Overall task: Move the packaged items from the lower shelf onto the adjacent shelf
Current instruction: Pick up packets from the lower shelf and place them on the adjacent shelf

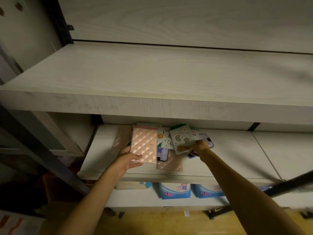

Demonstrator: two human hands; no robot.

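A person reaches with both bare hands into a heap of packaged items on the lower pale wood-grain shelf [105,150]. The left hand [130,160] is closed round the near end of a glossy pink quilted flat packet [144,145], thumb on top and fingers beneath; the right hand [199,147] pinches the lower corner of a pale green card-backed packet printed with paw shapes [182,139]. More small packets, a beige quilted one [171,162] among them, lie loose between and under the two. The broad white wood-grain shelf above [152,73], probably the destination, stands bare. Done well, each packet would be lifted clear of the pile before swinging outward, kept flat and low enough to pass that shelf's front edge; the corner pinch on the slippery packet looks the weaker hold and may want more fingers under it
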